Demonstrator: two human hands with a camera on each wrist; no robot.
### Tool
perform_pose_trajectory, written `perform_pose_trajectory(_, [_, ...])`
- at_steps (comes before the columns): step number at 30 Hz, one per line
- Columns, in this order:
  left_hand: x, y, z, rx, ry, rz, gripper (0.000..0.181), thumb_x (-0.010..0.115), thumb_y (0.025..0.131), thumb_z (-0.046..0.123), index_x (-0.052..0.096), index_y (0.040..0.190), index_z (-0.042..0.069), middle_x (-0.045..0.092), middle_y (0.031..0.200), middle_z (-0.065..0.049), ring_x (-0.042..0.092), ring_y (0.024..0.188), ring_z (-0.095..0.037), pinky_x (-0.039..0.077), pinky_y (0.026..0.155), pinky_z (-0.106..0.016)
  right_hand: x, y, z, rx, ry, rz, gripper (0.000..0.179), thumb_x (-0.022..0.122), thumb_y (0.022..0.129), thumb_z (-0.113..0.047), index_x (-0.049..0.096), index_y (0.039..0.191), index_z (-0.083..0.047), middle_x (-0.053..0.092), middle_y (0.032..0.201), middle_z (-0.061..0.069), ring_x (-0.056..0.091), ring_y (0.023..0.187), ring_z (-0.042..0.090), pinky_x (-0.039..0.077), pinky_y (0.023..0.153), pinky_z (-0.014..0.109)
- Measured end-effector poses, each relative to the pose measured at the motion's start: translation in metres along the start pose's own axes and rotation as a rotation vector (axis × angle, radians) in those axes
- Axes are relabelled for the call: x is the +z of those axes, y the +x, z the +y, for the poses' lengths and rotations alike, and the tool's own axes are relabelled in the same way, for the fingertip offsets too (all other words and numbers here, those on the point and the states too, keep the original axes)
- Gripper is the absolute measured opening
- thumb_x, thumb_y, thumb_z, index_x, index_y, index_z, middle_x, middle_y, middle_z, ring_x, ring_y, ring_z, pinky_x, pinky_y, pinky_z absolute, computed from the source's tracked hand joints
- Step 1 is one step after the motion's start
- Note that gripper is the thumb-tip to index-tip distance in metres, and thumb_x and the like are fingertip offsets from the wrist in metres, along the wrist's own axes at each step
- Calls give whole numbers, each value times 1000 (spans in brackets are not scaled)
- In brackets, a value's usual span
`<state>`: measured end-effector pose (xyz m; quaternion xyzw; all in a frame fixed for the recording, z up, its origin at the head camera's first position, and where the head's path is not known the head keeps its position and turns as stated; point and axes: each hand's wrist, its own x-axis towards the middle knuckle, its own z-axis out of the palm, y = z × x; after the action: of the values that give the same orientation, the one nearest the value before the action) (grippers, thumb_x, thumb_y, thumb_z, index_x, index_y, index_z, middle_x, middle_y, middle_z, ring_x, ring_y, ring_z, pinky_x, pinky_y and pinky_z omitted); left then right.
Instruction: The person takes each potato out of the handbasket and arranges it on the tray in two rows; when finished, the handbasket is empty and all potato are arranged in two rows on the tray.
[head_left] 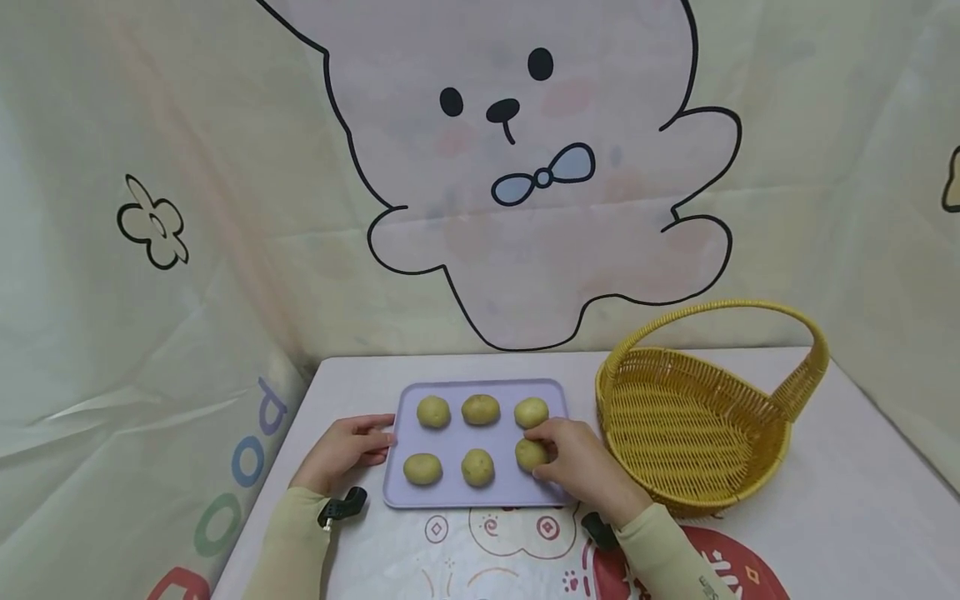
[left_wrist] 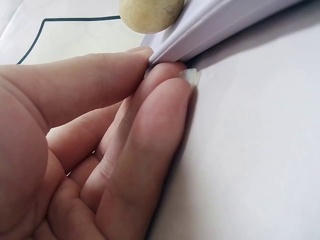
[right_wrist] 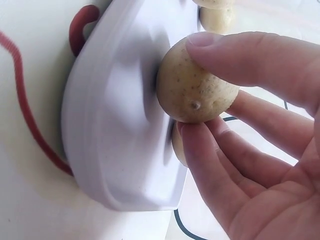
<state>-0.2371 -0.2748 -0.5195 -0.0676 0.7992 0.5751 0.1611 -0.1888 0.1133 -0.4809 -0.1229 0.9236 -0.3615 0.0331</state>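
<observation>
A lilac tray [head_left: 450, 498] lies on the table with potatoes in two rows of three. My right hand [head_left: 581, 467] pinches the front right potato [head_left: 529, 455] between thumb and fingers; in the right wrist view this round, speckled potato [right_wrist: 195, 85] sits close over the tray [right_wrist: 125, 165]. My left hand [head_left: 348, 450] is at the tray's left edge. In the left wrist view, its thumb and fingertips pinch the tray's rim [left_wrist: 195, 35]. Just behind the right hand lies the back right potato [head_left: 531, 412]. The front left potato [head_left: 422, 468] is the one nearest the left hand.
A yellow wicker basket [head_left: 675, 433] with a tall arched handle stands right of the tray, close to my right forearm. Behind the table hangs a cloth [head_left: 322, 292] printed with a cartoon bear. Printed drawings mark the table cover [head_left: 420, 567] in front.
</observation>
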Motion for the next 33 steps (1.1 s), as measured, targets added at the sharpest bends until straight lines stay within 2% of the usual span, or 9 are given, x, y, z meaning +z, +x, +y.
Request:
perform_pose_trajectory(5, [0,1,0,-3,-19,0,53,80,97,15,66,147,3,68,90,-1,69,80,-7,62,73,-19,-1,1,-2,-9,-13,8,49,95,72,2,82,118,-9,77,112,3,66,96,12,59,87,39])
perform_pose_trajectory(12, [0,-2,-2,-5,-2,-5,54,79,98,16,65,148,2,70,91,-2,70,81,-8,62,73,-19,2,1,0,-12,-2,-20,50,93,71,4,82,117,-10,73,106,0,64,95,12,57,89,39])
perform_pose_trajectory(25, [-1,1,-1,13,6,-11,53,79,99,18,65,148,3,70,93,-2,70,81,-9,62,74,-19,0,1,-1,-13,-15,1,49,94,70,6,82,114,-12,71,104,-1,63,93,12,56,86,39])
perform_pose_trajectory(33, [0,1,-1,3,-1,-2,53,80,99,17,65,148,3,70,95,-2,70,81,-8,62,74,-19,0,2,-2,-3,-22,3,48,96,71,2,82,115,-12,72,106,1,65,97,13,58,90,42])
